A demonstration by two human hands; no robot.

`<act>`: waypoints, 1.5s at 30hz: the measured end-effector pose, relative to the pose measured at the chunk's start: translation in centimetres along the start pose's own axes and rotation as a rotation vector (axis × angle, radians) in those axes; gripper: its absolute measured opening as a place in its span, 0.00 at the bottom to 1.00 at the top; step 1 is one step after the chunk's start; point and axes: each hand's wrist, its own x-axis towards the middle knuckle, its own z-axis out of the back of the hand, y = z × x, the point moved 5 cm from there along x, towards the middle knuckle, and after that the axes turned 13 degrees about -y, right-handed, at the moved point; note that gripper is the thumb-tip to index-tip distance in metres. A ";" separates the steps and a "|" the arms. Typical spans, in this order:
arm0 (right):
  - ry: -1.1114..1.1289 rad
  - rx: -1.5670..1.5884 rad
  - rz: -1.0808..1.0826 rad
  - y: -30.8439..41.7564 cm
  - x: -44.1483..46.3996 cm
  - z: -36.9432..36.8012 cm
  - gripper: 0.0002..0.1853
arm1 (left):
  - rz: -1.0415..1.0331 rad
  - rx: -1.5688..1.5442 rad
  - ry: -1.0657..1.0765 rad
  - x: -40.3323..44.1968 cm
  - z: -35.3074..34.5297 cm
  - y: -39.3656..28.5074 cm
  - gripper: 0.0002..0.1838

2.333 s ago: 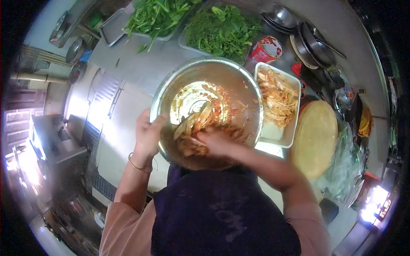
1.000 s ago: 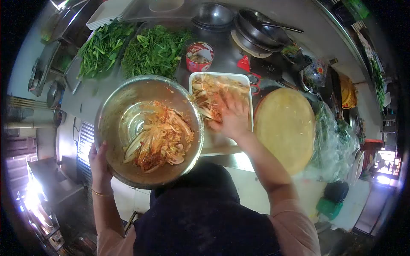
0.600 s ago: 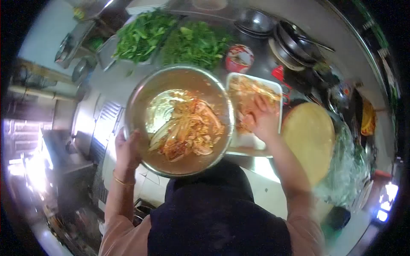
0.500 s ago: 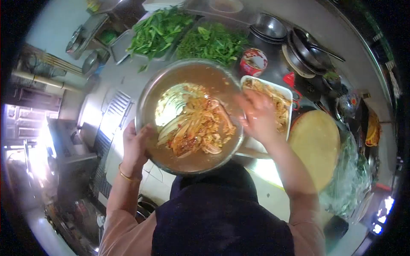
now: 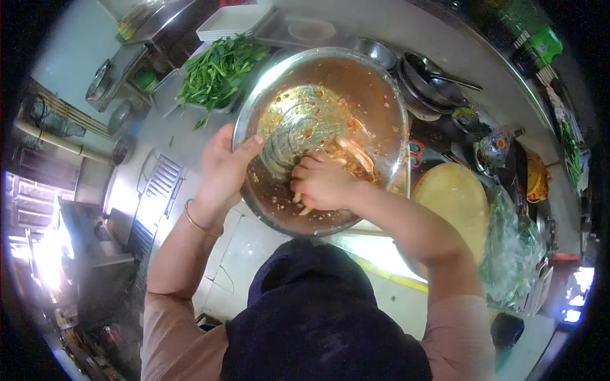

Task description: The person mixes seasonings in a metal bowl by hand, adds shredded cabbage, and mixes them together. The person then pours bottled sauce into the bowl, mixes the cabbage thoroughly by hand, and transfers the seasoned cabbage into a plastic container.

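Observation:
A large steel mixing bowl (image 5: pixel 387 82) is tilted towards me, its inside smeared with oily reddish seasoning. My left hand (image 5: pixel 232 162) grips its left rim, thumb over the edge. Inside the bowl, my right hand (image 5: pixel 324 184) has its fingers curled around some pale food strips (image 5: pixel 306 209), whose kind I cannot make out. More seasoned strips (image 5: pixel 359 155) lie just beyond that hand, against the bowl's lower right side. The white tray of similar food behind the bowl is almost wholly hidden.
Leafy greens (image 5: pixel 222 70) lie at the back left, near stacked white trays (image 5: pixel 232 22). Dark pans (image 5: pixel 432 82) stand at the back right. To my right are a round chopping board (image 5: pixel 452 203), red-handled scissors (image 5: pixel 416 149) and a clear plastic bag (image 5: pixel 508 254).
My right hand has moved from above the white tray into the bowl. The bowl is higher up and further right in view, holding less food, and now covers the red can and some greens.

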 end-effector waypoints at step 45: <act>0.091 -0.172 -0.813 -8.3 -10.5 5.2 0.29 | -0.596 0.387 0.266 3.4 -12.7 -0.9 0.02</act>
